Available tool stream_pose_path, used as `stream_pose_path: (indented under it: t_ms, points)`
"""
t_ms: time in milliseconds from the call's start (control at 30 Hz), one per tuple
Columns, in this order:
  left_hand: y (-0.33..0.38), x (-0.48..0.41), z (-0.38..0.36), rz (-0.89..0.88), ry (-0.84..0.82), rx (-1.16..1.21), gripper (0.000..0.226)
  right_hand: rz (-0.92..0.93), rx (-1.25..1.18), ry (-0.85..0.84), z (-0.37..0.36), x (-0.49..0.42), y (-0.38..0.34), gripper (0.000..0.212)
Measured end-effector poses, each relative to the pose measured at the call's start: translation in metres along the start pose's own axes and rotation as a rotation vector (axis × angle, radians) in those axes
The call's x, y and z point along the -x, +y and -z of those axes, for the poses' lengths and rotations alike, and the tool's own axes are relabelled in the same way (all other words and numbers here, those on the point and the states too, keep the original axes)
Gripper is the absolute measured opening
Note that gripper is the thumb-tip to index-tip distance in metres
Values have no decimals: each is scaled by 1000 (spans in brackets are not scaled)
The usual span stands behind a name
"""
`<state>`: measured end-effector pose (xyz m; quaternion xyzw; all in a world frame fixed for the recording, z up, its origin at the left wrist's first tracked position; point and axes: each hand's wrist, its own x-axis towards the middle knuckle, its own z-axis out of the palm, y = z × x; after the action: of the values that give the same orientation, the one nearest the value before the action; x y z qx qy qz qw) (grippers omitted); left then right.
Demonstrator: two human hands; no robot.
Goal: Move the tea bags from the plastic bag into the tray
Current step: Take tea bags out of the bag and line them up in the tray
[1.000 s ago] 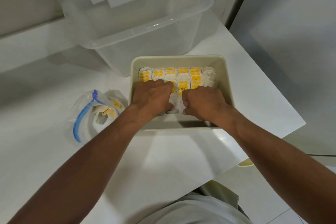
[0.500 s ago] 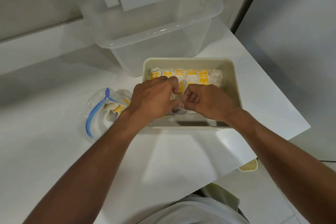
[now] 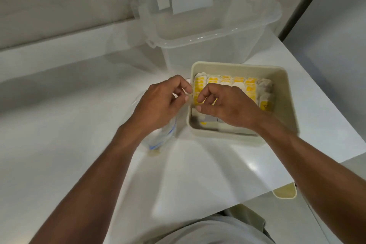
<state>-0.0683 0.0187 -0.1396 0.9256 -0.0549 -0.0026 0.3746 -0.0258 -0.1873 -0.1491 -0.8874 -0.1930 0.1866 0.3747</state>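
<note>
The beige tray (image 3: 287, 93) stands on the white table and holds rows of yellow-and-white tea bags (image 3: 250, 86) packed against its far wall. A few more lie flat at its near left (image 3: 204, 123). My right hand (image 3: 227, 107) hovers over the tray's left half with loosely curled fingers, and I see nothing between them. Just outside the tray's left rim is my left hand (image 3: 158, 103), also loosely curled and holding nothing. It hangs above the clear plastic bag (image 3: 165, 134) with the blue zip and hides most of it.
A large clear storage bin (image 3: 208, 31) stands right behind the tray. The table's edge runs diagonally to the right of the tray. A beige container (image 3: 285, 192) shows below the near right edge. The grey wall rises behind.
Both hands have lifted off the tea bags. My left hand has moved left out of the tray to above the plastic bag. The camera view has shifted left.
</note>
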Motion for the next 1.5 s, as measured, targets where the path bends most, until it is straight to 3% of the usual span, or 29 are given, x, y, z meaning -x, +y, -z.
stream_pose_path:
  t_ms: [167,367,600,767,900,1000,1133,1233,1333,1500]
  points:
    - [-31,15,21,105,-26,-71,13,96,-9,-33,-15,-5,-27,13]
    - [-54,27,28,164,-190,-170,14,211,65,-103,-33,-14,-52,6]
    - [-62,32,31,186,-305,-220,19,276,187,-192,-52,-21,-65,18]
    - [-70,34,33,228,-364,-241,25,248,487,-119,-57,-24,-70,19]
    - [-75,35,21,196,-504,-363,20,405,836,-64,-70,-25,-69,24]
    - [-73,33,15,183,-569,-440,6,455,999,-100,-80,-25,-73,15]
    - [-68,33,10,187,-660,-561,26,433,1072,-169,-89,-27,-68,20]
    - [-66,33,4,159,-707,-616,12,393,1106,-195,-88,-22,-71,27]
    - [-62,33,1,113,-776,-632,13,391,1101,-230,-87,-21,-74,26]
    - [-70,32,2,120,-684,-527,14,437,1204,-214,-81,-21,-71,15]
